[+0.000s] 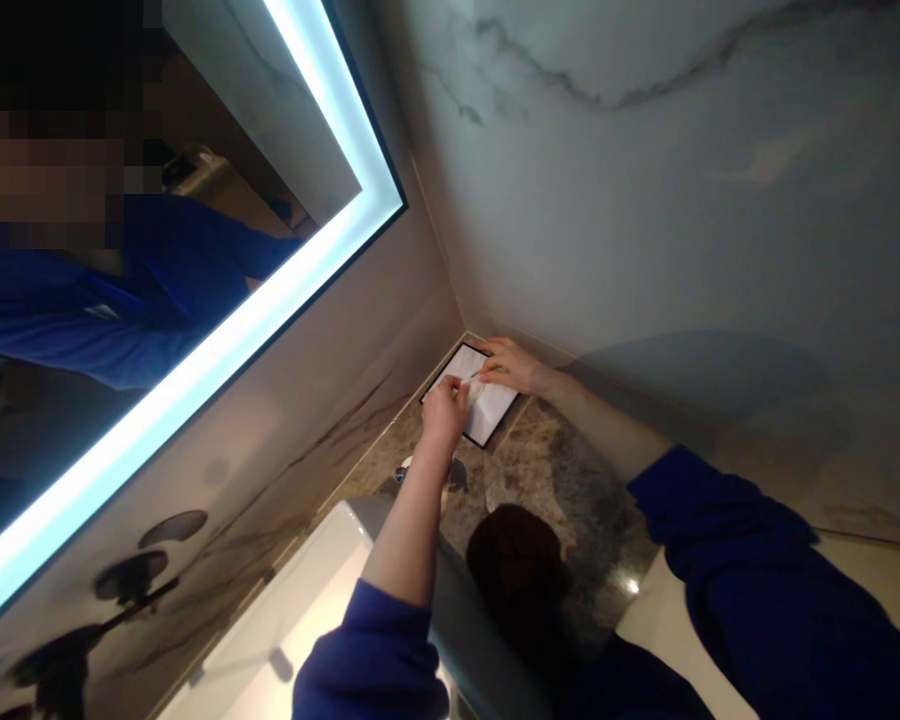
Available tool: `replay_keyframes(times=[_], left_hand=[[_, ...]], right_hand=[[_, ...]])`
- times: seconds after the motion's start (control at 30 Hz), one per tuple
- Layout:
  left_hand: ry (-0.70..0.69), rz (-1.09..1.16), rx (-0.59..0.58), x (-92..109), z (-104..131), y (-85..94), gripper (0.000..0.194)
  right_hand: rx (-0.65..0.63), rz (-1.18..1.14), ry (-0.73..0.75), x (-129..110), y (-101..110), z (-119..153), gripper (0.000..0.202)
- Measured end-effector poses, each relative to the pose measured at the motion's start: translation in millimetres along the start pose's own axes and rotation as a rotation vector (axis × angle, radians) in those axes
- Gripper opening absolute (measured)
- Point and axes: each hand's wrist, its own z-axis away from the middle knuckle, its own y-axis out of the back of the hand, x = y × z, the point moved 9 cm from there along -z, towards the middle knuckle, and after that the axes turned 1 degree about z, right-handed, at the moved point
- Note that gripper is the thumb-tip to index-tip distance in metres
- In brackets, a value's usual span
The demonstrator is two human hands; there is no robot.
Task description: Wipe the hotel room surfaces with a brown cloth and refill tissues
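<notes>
A black-rimmed tray [486, 436] with a white liner sits in the far corner of a brown marble counter [562, 500]. Both my hands reach over it. My left hand [444, 408] is closed around a small clear wrapped item above the tray's near side. My right hand [508, 365] rests on the tray's far edge by the wall, fingers pinching the other end of the same thin item. Blue sleeves cover both upper arms.
A white basin [307, 620] lies below left of the tray, with a chrome fitting [405, 470] beside it. A lit mirror [195, 250] hangs on the left wall. Grey marble wall [682, 200] closes the right side.
</notes>
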Motion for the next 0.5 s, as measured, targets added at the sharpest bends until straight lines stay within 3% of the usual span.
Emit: replay_keyframes(times=[0.13, 0.33, 0.5], left_hand=[[0.030, 0.015, 0.033, -2.0, -3.4, 0.3, 0.022], [-0.005, 0.067, 0.007, -4.5, -0.3, -3.2, 0.024], [-0.077, 0.110, 0.077, -15.6, 21.0, 14.4, 0.033]], right_hand=[[0.007, 0.006, -0.027, -0.4, 1.1, -0.7, 0.024], [-0.122, 0.002, -0.108, -1.7, -1.9, -5.5, 0.027], [-0.068, -0.007, -0.094, -6.3, 5.9, -5.1, 0.023]])
